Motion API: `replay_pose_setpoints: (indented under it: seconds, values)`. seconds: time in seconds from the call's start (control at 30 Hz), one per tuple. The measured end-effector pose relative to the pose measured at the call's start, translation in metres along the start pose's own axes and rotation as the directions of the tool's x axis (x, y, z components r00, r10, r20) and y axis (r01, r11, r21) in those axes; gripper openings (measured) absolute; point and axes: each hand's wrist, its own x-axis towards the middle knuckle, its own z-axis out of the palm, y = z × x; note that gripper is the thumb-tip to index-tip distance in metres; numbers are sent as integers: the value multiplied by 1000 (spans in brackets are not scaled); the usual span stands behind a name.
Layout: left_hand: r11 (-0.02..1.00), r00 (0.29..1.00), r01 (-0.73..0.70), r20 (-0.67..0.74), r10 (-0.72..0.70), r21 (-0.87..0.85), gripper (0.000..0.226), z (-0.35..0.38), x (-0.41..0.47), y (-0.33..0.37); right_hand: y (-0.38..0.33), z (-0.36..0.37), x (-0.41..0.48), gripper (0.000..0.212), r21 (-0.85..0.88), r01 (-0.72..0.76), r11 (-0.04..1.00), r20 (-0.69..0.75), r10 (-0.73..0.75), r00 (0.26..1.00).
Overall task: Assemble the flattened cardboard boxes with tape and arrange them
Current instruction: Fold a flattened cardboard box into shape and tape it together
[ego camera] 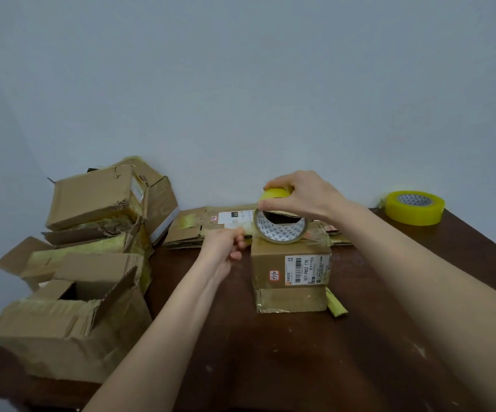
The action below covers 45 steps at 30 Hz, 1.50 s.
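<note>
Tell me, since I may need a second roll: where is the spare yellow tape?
In the head view, the spare tape roll lies flat on the table's far right corner, well right of the right hand, which grips another roll.

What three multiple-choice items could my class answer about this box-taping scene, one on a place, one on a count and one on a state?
1. Where does the spare tape roll lie?
A. At the far right corner of the table.
B. On a chair.
C. On the floor.

2. How many tape rolls show?
A. One.
B. Two.
C. Four.

3. What is the right hand doing?
A. Resting flat.
B. Gripping the held roll over the small box.
C. Hanging empty.

Key:
1 A, it lies flat near the far right edge.
2 B, one is spare and one is held.
3 B, its fingers curl over the roll's top while the left hand pinches the tape end.
</note>
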Motion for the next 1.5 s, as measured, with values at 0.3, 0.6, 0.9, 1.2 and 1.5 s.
replay_pose_setpoints:
  seconds: [0.3, 0.6, 0.9, 1.2, 1.5]
  values:
    - [956, 984, 178, 50, -171, -233, 20, -5, -4, -13, -17, 0, -5, 58, -145, 15, 989, 39, -9, 999]
    - [999, 999, 40, -5, -40, 22, 20, 7, -16, -15, 22, 7, -29, 38, 297, -47, 954, 64, 29, 998]
    - [988, 1000, -29, -3, 30, 154, 20, 6, -17, -18, 26, 23, -25, 42, 231, 26, 973, -29, -19, 999]
    - [965, 991, -46, -111, 77, 259, 21, -16, -9, -24, 18, 7, -13, 44, 124, 46, 991, 8, -47, 999]
    - [865, 993, -105, -2, 122, 490, 26, 16, 6, -48, 36, 11, -18, 46, 253, -6, 967, -53, 20, 998]
